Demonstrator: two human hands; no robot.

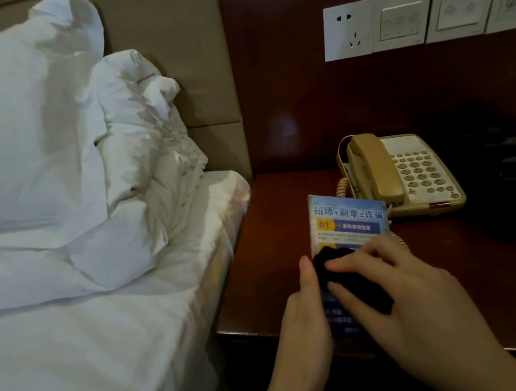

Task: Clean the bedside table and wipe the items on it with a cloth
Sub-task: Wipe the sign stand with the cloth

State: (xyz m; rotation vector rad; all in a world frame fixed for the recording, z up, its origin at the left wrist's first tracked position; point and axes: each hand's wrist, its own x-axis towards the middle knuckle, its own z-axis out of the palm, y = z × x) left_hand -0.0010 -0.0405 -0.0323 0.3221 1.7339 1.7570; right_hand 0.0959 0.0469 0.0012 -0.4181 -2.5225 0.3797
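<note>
Wiping the card point(347, 218) over the table point(275, 226) front edge.
Left hand point(299, 318) grips the card's left edge, thumb up along it. Right hand point(414, 302) pinches a dark cloth point(337, 267) and presses it on the card face. Phone point(402, 171) sits just behind, on the table. Bed point(86, 343) to the left.

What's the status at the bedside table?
Left hand holds the blue notice card upright. Right hand presses the dark cloth on its face. Beige telephone just behind, cord near card; no obstruction.
</note>
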